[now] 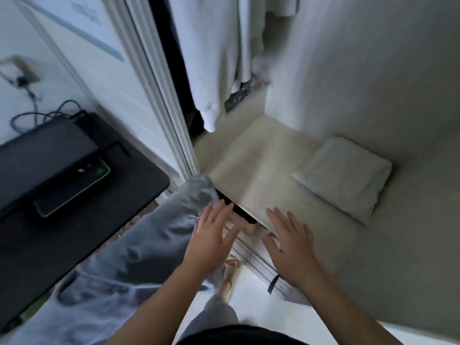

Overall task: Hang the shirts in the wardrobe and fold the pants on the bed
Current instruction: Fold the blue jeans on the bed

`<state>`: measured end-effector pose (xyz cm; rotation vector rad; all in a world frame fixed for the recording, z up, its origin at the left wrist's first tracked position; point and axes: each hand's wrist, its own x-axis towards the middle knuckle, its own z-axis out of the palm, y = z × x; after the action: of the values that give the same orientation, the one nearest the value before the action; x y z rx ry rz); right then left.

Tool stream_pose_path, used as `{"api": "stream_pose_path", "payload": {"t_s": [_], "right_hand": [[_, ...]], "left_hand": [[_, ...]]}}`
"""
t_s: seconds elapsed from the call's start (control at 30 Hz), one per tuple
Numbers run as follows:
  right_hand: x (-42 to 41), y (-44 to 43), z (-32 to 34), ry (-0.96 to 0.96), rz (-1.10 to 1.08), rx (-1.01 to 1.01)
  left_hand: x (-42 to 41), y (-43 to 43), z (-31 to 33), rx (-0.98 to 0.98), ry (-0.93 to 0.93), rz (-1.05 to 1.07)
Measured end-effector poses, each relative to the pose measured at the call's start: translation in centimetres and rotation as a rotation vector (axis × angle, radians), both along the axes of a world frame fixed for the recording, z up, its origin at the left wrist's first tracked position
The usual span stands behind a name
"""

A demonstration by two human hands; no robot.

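Head view: grey pants lie stretched out, their end at the front edge of the wardrobe, just outside it. Nothing grips them, so I judge they could slide floorward. The left hand hovers over that end and the right hand over the wardrobe sill, both with fingers spread and holding nothing. White garments hang inside.
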<state>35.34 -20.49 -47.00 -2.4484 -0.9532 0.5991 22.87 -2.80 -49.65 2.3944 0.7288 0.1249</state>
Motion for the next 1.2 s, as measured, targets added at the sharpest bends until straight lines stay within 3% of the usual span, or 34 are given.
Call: {"api": "stream_pose_path", "payload": {"t_s": [0.43, 0.63, 0.83, 1.1, 1.2], "right_hand": [[-11.0, 5.6, -1.7, 0.219, 0.504, 0.178], [-16.0, 9.2, -3.6, 0.408, 0.563, 0.060], [-20.3, 11.1, -4.3, 0.275, 0.424, 0.133], [-21.0, 13.8, -4.5, -0.007, 0.355, 0.167], [-21.0, 13.1, -4.4, -0.018, 0.343, 0.177]], "left_hand": [[-20.2, -5.8, 1.0, 0.059, -0.038, 0.676], [-26.7, -6.2, -0.6, -0.405, -0.204, 1.407], [-30.3, -4.6, -1.3, -0.622, -0.514, 1.775], [-33.0, -5.0, -2.8, -0.702, -0.444, 1.574], [-34.4, -6.6, -2.2, -0.715, -0.423, 1.494]]}}
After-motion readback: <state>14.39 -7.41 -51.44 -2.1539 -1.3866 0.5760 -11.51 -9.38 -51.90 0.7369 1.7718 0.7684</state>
